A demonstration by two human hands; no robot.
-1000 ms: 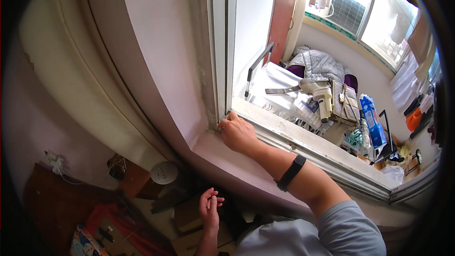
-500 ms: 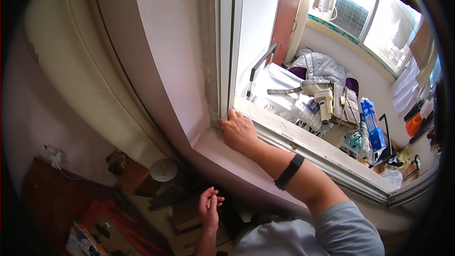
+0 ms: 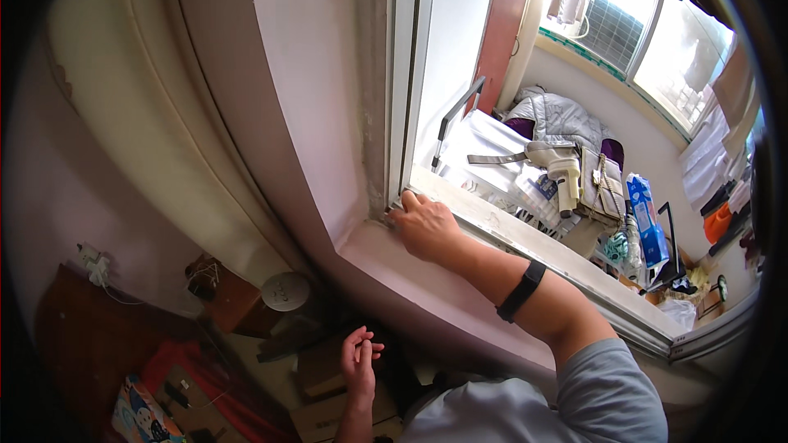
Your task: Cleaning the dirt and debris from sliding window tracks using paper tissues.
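Note:
My right hand (image 3: 427, 226) is at the corner where the sliding window's bottom track (image 3: 484, 248) meets the upright white frame (image 3: 402, 74). Its fingers are curled together against the track's end, and whatever they may hold is hidden. A black band (image 3: 522, 290) circles my right forearm, which reaches across above the pinkish sill (image 3: 394, 267). Below the sill, my left hand (image 3: 359, 361) hangs in the air with loosely bent fingers apart and nothing in them.
Beyond the track lie a grey jacket (image 3: 554, 115), a cream handheld appliance (image 3: 560, 171), a beige chain-strap bag (image 3: 602, 189) and a blue package (image 3: 647, 221). A cream curtain (image 3: 131, 115) hangs at left. Below it are a round-topped tin (image 3: 285, 291) and a cardboard box (image 3: 320, 373).
My right hand has shifted slightly right and down along the track's end, its fingertips drawn back a little from the corner. The left hand has barely moved.

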